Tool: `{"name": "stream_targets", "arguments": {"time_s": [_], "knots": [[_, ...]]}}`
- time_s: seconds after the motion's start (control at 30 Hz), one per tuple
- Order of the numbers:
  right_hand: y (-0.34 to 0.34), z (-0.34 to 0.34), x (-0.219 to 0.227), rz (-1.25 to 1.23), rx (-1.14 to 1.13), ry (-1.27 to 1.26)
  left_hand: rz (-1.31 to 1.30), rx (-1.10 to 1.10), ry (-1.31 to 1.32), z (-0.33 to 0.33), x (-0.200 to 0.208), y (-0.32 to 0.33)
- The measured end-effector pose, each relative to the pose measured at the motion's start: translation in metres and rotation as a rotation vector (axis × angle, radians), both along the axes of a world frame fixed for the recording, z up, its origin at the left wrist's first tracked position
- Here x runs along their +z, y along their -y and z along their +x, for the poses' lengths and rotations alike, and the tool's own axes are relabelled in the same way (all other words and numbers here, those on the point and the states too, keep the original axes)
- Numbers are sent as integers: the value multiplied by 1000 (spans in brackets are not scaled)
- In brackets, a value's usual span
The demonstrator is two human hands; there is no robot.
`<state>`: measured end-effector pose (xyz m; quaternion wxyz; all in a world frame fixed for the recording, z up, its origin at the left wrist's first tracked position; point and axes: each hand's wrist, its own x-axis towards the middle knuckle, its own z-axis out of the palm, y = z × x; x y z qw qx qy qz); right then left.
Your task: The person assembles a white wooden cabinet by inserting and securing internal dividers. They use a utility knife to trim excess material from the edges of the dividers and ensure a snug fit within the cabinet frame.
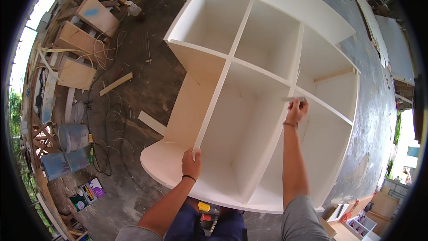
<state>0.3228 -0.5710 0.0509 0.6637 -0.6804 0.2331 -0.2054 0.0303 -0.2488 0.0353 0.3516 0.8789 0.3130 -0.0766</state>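
A large white cabinet [312, 27] with several open compartments lies on its back on the concrete floor below me. My left hand [191, 164] grips the near end of a white vertical divider [214, 102]. My right hand [296, 110] reaches further in and presses a small flat grey tool [294, 99] against the front edge of another divider, where it meets a cross shelf. A dark band sits on each wrist.
Wooden boxes [80, 40] and offcuts lie at the left with tangled cables [111, 120]. A loose wooden batten [116, 84] and a white strip [151, 122] rest on the floor beside the cabinet. Buckets [71, 137] stand at the far left. White panels [392, 40] lie at the right.
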Motion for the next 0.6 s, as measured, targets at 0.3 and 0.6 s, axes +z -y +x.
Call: {"name": "stream_targets", "arguments": {"time_s": [0.3,0.6], "knots": [[-5,-214,79,137,458,-233,229,21,-159,24,40,9],[-24,-285,99,675,213,-678,259,85,-121,18,33,9]]}}
